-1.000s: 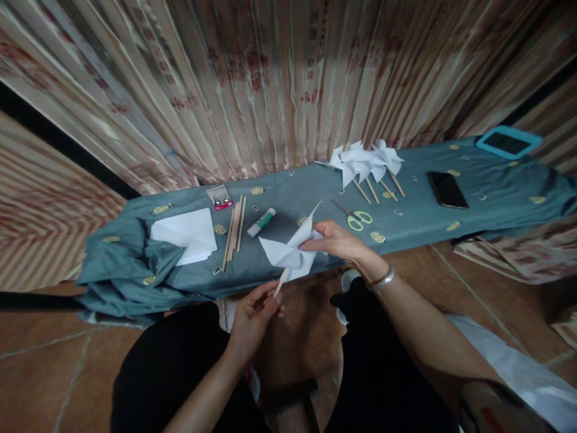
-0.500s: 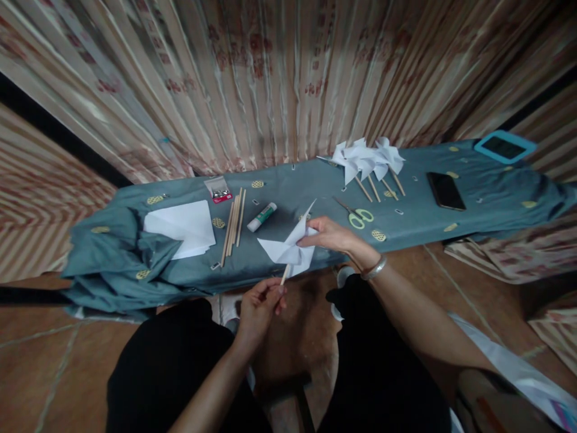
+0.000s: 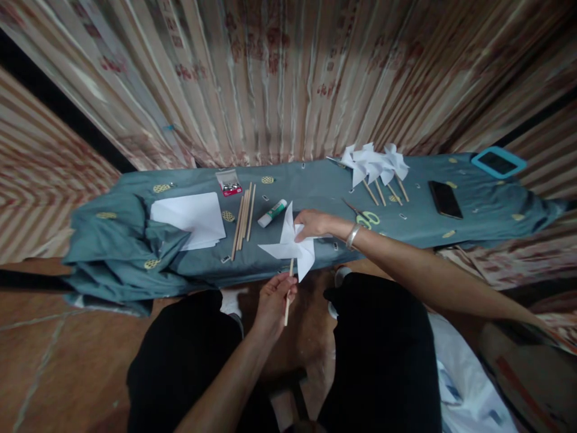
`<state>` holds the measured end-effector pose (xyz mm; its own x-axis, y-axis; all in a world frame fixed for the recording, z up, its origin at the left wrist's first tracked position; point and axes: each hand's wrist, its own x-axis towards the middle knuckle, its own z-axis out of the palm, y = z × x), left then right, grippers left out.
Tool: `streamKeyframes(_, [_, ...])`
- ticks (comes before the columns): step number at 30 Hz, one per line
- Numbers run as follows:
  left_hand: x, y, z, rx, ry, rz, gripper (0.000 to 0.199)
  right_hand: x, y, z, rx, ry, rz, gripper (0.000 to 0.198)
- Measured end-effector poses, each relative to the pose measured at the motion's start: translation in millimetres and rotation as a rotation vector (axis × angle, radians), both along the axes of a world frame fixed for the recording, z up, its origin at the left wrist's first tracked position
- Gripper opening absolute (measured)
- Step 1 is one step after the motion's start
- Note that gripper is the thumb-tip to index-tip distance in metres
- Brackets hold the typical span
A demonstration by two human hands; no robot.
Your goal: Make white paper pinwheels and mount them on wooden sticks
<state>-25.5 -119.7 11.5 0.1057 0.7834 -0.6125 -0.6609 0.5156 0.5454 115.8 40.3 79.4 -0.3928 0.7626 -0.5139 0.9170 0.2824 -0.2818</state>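
Observation:
A white paper pinwheel (image 3: 288,249) faces up in front of me, above the near edge of the cloth-covered table. My left hand (image 3: 274,300) pinches its wooden stick (image 3: 287,310) below the blades, and the stick's lower end juts out under the fingers. On the pinwheel's right side my right hand (image 3: 315,225), with a silver bangle on the wrist, is closed on the paper near the middle; its fingertips are partly hidden by the blades. Just beyond lie a glue stick (image 3: 272,213) and, to the right, green-handled scissors (image 3: 367,219).
On the table (image 3: 306,186), white paper sheets (image 3: 193,219) lie at left beside several wooden sticks (image 3: 244,218) and a small box of pins (image 3: 229,183). Several pinwheels (image 3: 374,163) lie at the back right, near a black phone (image 3: 445,199) and a blue-framed device (image 3: 498,162).
The pinwheel has turned flatter toward me, its blades spread in view. More of the stick shows below my left hand. The camera view has shifted slightly.

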Motion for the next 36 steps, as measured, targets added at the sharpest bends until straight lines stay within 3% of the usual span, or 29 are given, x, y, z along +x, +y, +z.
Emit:
streamKeyframes(11, [6,2,0.8,-0.090,-0.177,0.010,0.028,2,8,-1,-0.133,0.073,-0.013,0.024])
streamKeyframes(22, [6,2,0.9,-0.116,-0.158,-0.021,0.020,1,15,-1,-0.091,-0.059,0.090,0.031])
streamKeyframes(36, [6,0,-1.6,-0.128,-0.127,-0.132,0.035,3,23,-8,-0.184,0.008,0.056,0.028])
